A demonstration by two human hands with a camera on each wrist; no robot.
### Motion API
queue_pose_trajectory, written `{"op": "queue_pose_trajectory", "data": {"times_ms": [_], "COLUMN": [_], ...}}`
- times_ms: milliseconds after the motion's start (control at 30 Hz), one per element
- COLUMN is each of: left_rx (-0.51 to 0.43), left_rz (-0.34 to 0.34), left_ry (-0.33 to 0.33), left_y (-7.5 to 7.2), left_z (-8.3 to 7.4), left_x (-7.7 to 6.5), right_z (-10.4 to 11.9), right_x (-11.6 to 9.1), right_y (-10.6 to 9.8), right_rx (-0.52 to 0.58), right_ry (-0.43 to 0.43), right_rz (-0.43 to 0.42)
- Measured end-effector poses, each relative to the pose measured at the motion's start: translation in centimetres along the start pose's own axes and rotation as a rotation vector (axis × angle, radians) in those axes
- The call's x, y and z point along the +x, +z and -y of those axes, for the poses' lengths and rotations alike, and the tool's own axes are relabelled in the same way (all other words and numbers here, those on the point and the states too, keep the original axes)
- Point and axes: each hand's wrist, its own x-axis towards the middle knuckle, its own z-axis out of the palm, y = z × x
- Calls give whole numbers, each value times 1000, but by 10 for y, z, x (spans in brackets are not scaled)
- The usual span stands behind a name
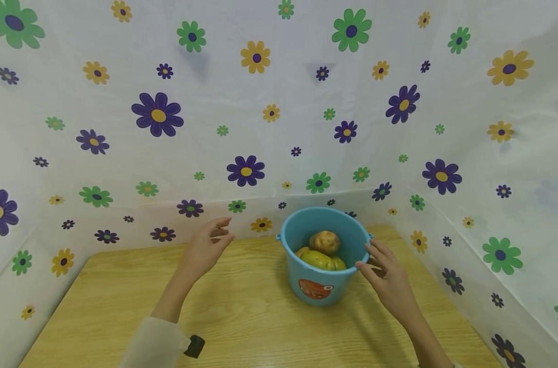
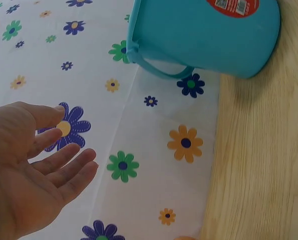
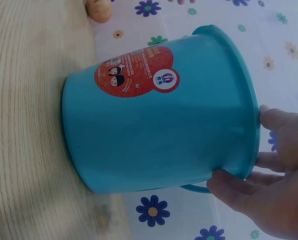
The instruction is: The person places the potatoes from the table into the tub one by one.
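Observation:
A light blue bucket (image 1: 322, 286) with a red label stands upright on the wooden table. Inside it a brown potato (image 1: 325, 242) rests beside a smooth yellow-green, potato-like piece (image 1: 318, 259), with more pieces partly hidden around them. My right hand (image 1: 389, 278) holds the bucket's rim at the right, its thumb on the outer wall and its fingers along the edge. To the left of the bucket, my left hand (image 1: 207, 248) is in the air, fingers loosely bent and nothing in them. The right wrist view has a tan, potato-like round thing (image 3: 99, 10) near the table's back edge.
White sheeting (image 1: 270, 153) printed with flowers rises behind the wooden table (image 1: 247, 306) and along both sides. The bucket's handle (image 2: 161, 73) hangs down at its back. A small black piece (image 1: 194, 346) shows by my left sleeve.

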Motion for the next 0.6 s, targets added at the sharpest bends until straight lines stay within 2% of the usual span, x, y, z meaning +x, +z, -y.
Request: {"op": "queue_pose_trajectory", "data": {"times_ms": [600], "left_rx": [81], "left_rz": [-36], "left_ry": [-52], "left_y": [-49], "left_z": [44], "left_x": [-19], "right_z": [-1], "right_x": [0], "right_y": [0], "right_rx": [13], "right_ry": [21], "right_rz": [8]}}
